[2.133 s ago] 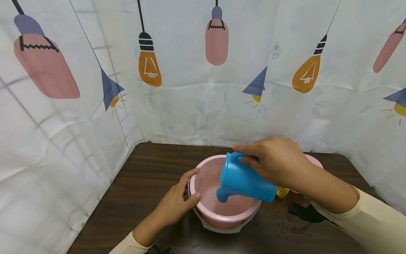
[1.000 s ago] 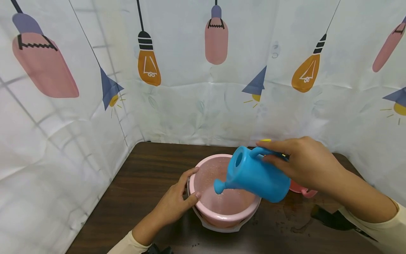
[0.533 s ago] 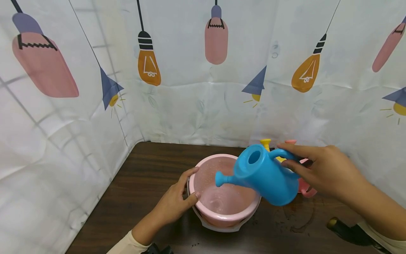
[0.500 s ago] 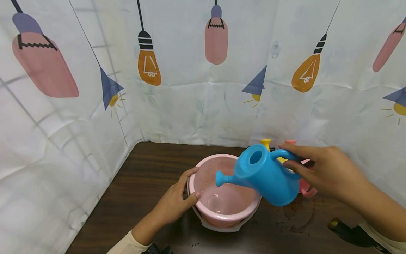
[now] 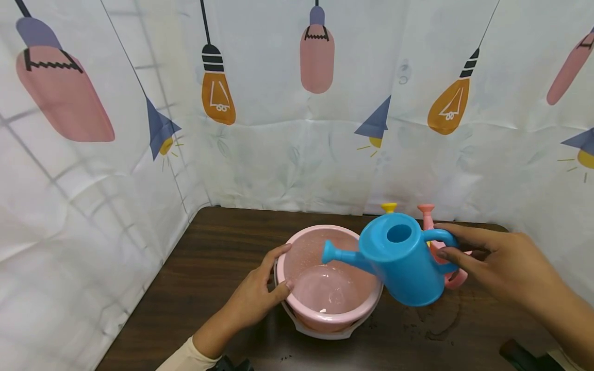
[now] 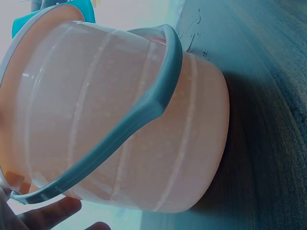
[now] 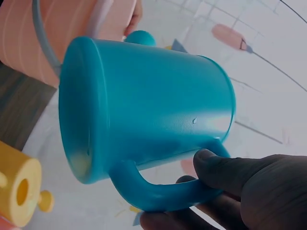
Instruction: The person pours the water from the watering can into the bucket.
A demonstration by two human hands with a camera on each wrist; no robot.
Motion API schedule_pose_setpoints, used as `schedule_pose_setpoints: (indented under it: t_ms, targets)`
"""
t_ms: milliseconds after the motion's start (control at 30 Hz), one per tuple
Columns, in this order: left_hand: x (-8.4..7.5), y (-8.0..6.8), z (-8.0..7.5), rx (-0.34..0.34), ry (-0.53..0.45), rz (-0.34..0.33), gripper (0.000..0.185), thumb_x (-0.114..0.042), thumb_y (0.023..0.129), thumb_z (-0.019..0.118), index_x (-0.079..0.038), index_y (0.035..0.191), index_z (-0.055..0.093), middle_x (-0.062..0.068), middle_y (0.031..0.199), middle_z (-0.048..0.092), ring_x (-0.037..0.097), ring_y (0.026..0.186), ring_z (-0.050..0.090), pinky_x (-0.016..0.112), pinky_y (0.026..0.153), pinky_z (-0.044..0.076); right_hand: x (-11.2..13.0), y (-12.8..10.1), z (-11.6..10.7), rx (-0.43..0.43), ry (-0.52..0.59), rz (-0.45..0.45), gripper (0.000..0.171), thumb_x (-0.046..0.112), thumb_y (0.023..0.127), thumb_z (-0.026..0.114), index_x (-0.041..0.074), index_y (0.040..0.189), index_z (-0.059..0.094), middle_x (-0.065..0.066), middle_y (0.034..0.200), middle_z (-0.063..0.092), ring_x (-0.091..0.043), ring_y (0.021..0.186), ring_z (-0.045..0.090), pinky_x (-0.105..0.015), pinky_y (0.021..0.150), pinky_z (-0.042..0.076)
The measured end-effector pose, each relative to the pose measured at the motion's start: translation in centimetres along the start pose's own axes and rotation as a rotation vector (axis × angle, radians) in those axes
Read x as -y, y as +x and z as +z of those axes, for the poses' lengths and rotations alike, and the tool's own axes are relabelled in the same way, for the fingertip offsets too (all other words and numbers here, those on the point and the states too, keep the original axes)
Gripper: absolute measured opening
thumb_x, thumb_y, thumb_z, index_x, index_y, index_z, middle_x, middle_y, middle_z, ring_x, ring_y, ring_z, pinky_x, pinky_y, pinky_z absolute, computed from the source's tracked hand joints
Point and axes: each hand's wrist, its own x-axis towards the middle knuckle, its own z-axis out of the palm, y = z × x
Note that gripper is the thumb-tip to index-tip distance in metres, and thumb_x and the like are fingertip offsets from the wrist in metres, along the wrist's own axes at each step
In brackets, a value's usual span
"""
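My right hand [image 5: 515, 263] grips the handle of a blue toy watering can [image 5: 408, 273], holding it off the table beside and partly over the right rim of a pink bucket [image 5: 327, 322]. The can is nearly upright, its spout pointing left over the bucket's mouth. In the right wrist view, thumb and fingers wrap the handle of the blue watering can [image 7: 158, 105]. My left hand [image 5: 252, 296] rests on the bucket's left rim, thumb and fingers spread. Water appears to lie inside the bucket. Its grey handle [image 6: 129, 122] hangs down along the outside.
Behind the blue can stand a yellow watering can [image 5: 389, 207] and a pink watering can [image 5: 427, 216], both partly hidden. Wet spots mark the dark wooden table [image 5: 436, 335] at right. A printed white curtain [image 5: 297, 154] borders the table's back and left.
My right hand has drawn the blue watering can rightward and turned it from steeply tipped over the bucket to nearly upright. The left hand and the bucket have stayed in place.
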Motion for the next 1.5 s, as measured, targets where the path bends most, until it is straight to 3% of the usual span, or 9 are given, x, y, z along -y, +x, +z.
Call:
schedule_pose_setpoints:
  t_ms: [167, 400, 600, 800, 867, 1033, 1200, 1500]
  targets:
    - [0.1, 0.0, 0.0, 0.004, 0.001, -0.001, 0.068, -0.038, 0.097, 0.063, -0.039, 0.157, 0.030, 0.011, 0.140, 0.058, 0.019, 0.114, 0.064, 0.047, 0.094, 0.050, -1.2, -1.2, 0.3, 0.058, -0.003, 0.106, 0.045, 0.017, 0.082, 0.087, 0.003, 0.123, 0.072, -0.015, 0.097, 0.076, -0.026, 0.078, 0.074, -0.024, 0.055, 0.048]
    - [0.2, -0.1, 0.0, 0.001, -0.002, 0.004, 0.068, -0.040, 0.097, 0.062, -0.039, 0.157, 0.030, 0.011, 0.139, 0.059, 0.019, 0.115, 0.063, 0.048, 0.094, 0.050, -2.4, -2.9, 0.8, 0.051, 0.055, 0.149, 0.034, 0.014, 0.081, 0.087, 0.009, 0.111, 0.072, -0.007, 0.093, 0.076, 0.010, 0.076, 0.062, -0.024, 0.055, 0.048]
    - [0.2, 0.0, 0.0, 0.001, 0.003, -0.002, 0.069, -0.041, 0.096, 0.063, -0.041, 0.157, 0.030, 0.009, 0.141, 0.058, 0.018, 0.117, 0.062, 0.049, 0.096, 0.049, -3.2, -4.2, 1.1, 0.056, 0.100, 0.217, 0.031, 0.014, 0.085, 0.084, 0.006, 0.112, 0.070, -0.007, 0.096, 0.076, 0.013, 0.079, 0.062, -0.021, 0.057, 0.048]
    - [0.2, 0.0, 0.0, 0.002, -0.003, -0.001, 0.069, -0.039, 0.097, 0.063, -0.040, 0.157, 0.030, 0.010, 0.145, 0.055, 0.020, 0.116, 0.064, 0.048, 0.094, 0.050, -4.1, -5.2, 1.3, 0.022, 0.178, 0.263, 0.025, 0.009, 0.093, 0.077, 0.002, 0.114, 0.066, -0.005, 0.091, 0.076, 0.007, 0.075, 0.066, -0.019, 0.059, 0.051]
    - [0.2, 0.1, 0.0, 0.002, -0.005, -0.007, 0.069, -0.037, 0.097, 0.064, -0.040, 0.157, 0.030, 0.011, 0.146, 0.054, 0.021, 0.114, 0.065, 0.047, 0.093, 0.051, -4.6, -5.5, 1.4, -0.008, 0.201, 0.265, 0.024, 0.005, 0.093, 0.075, 0.000, 0.115, 0.065, 0.000, 0.091, 0.076, 0.005, 0.073, 0.067, -0.020, 0.058, 0.053]
    - [0.2, 0.0, 0.0, 0.002, -0.003, -0.019, 0.069, -0.036, 0.096, 0.064, -0.038, 0.157, 0.031, 0.012, 0.144, 0.055, 0.022, 0.113, 0.066, 0.047, 0.092, 0.051, -6.0, -6.4, 1.8, -0.113, 0.298, 0.274, 0.025, -0.008, 0.090, 0.073, -0.008, 0.113, 0.061, 0.025, 0.091, 0.069, 0.006, 0.073, 0.067, -0.020, 0.058, 0.054]
    - [0.2, 0.1, -0.1, 0.006, -0.001, -0.010, 0.069, -0.038, 0.097, 0.062, -0.037, 0.158, 0.030, 0.013, 0.142, 0.056, 0.023, 0.113, 0.066, 0.048, 0.092, 0.051, -7.1, -6.8, 2.0, -0.212, 0.381, 0.285, 0.026, -0.016, 0.092, 0.066, 0.006, 0.105, 0.062, 0.027, 0.092, 0.065, 0.009, 0.076, 0.066, -0.019, 0.059, 0.055]
    - [0.4, 0.1, -0.1, 0.007, 0.010, 0.012, 0.068, -0.040, 0.097, 0.061, -0.037, 0.158, 0.029, 0.012, 0.138, 0.059, 0.019, 0.110, 0.066, 0.047, 0.092, 0.051, -8.6, -7.2, 1.8, -0.274, 0.467, 0.350, 0.041, -0.016, 0.095, 0.060, 0.024, 0.104, 0.061, 0.026, 0.091, 0.065, 0.010, 0.077, 0.065, -0.016, 0.061, 0.054]
